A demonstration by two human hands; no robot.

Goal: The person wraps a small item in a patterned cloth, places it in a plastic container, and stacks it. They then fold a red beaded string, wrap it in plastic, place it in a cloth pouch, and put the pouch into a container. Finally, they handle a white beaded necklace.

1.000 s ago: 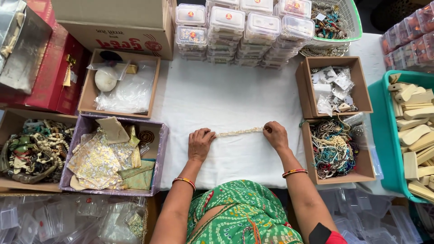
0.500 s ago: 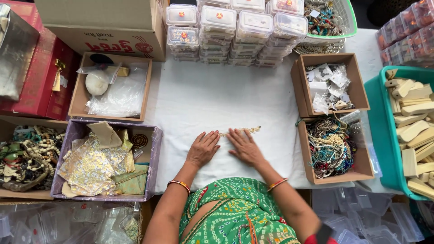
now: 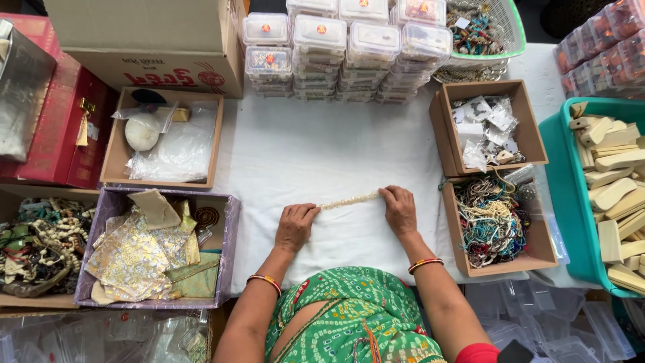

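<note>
A pale beaded strand (image 3: 349, 199) is laid flat on the white cloth (image 3: 316, 148) near the front middle of the table, stretched almost straight between the two hands. Its left end is pinched under the curled fingers of the left hand (image 3: 296, 227); its right end is pressed beneath the fingers of the right hand (image 3: 400, 210), whose palm is turned down. Whether the right fingers close around the strand or only pin it to the cloth cannot be told.

The strand is held taut, so the likeliest trouble is judged to be a snapped thread if it is pulled harder, and small pale beads would be hard to find against the white cloth. If one end is let go while tension is kept, the strand could be flicked sideways and curled up.

Just beside the right hand stands an open cardboard box (image 3: 539, 250) heaped with tangled bead strings (image 3: 489, 218), some spilling over its near wall; a loose end could be caught in that tangle. To the left, a purple-lined tray (image 3: 231, 228) of shiny fabric pouches (image 3: 134, 255) is set close to the left forearm, and could be nudged by it. The stacked clear plastic boxes (image 3: 342, 47) at the back are well apart from the hands.
</note>
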